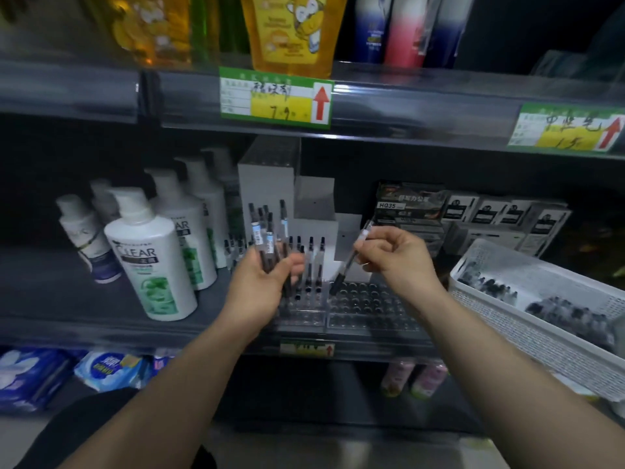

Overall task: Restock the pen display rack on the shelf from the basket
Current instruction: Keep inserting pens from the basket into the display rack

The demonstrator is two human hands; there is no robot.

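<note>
Centre of frame: the left hand (267, 282) grips a bundle of pens (269, 238) upright, above the pen display rack (365, 306). The right hand (394, 255) pinches a single pen (348, 262) slanting down toward the rack's holes. The basket (507, 313) sits at right, holding more pens.

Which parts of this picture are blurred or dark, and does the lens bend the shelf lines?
Head view: dim; the yellow bottle, the basket and its pens are blurred; the upper shelf rail bows from wide-angle distortion; the CLEAR shampoo bottle, left hand and right hand look sharp.
</note>
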